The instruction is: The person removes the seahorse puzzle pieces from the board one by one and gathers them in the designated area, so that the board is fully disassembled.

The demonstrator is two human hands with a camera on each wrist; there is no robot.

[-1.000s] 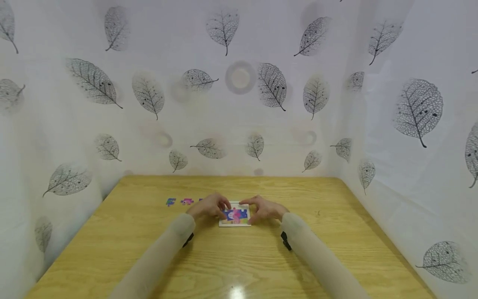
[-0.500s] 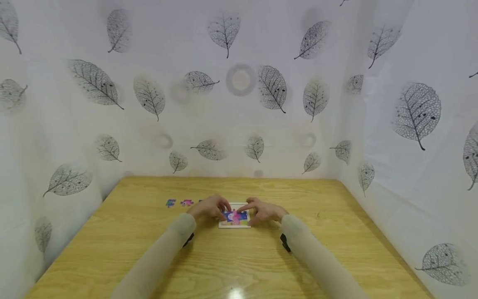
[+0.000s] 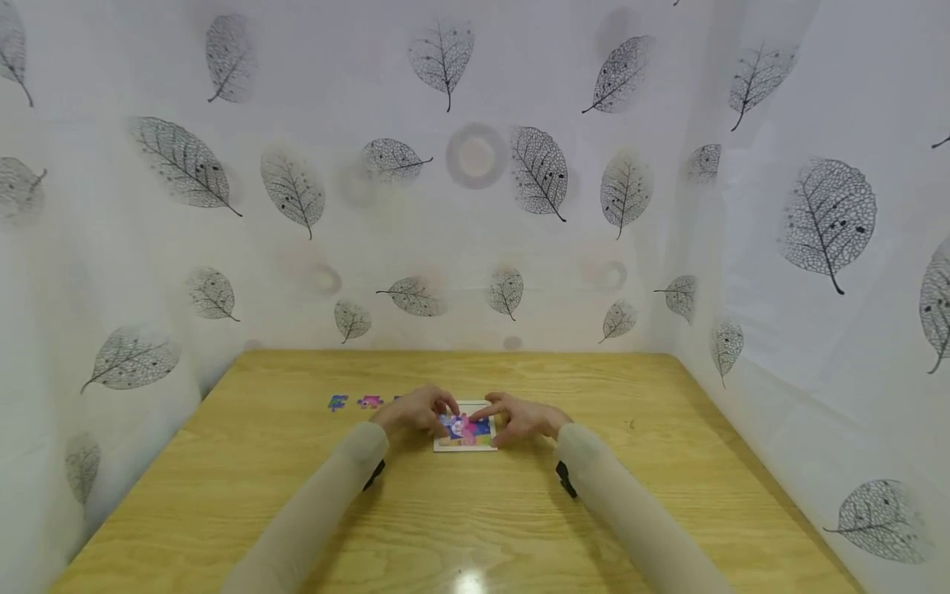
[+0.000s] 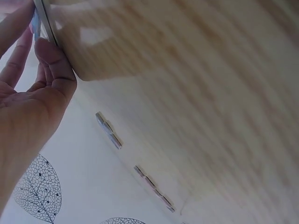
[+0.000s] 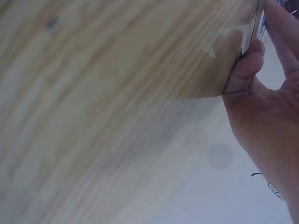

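Note:
A white-framed jigsaw puzzle (image 3: 482, 431) lies on the table with pink, blue and green pieces in it; the upper strip of the frame shows bare white. My left hand (image 3: 417, 411) is at its left side, with fingers and thumb pinching a blue puzzle piece (image 4: 36, 22) over the picture. From the right, my right hand (image 3: 525, 417) reaches in, index finger stretched across the puzzle to its middle and thumb at the frame's right edge. In the right wrist view the curled lower fingers of this hand (image 5: 268, 88) rest by the frame's edge (image 5: 254, 28).
Left of the left hand, loose puzzle pieces lie in a row: a blue-green piece (image 3: 337, 403), a pink piece (image 3: 370, 402) and another partly hidden by the hand. The wooden table (image 3: 475, 511) ends at a leaf-printed curtain (image 3: 416, 231) behind and at both sides.
My right index finger has moved from the frame's top right edge inward and down over the puzzle. The left hand has barely moved; the piece at its fingertips has shifted slightly.

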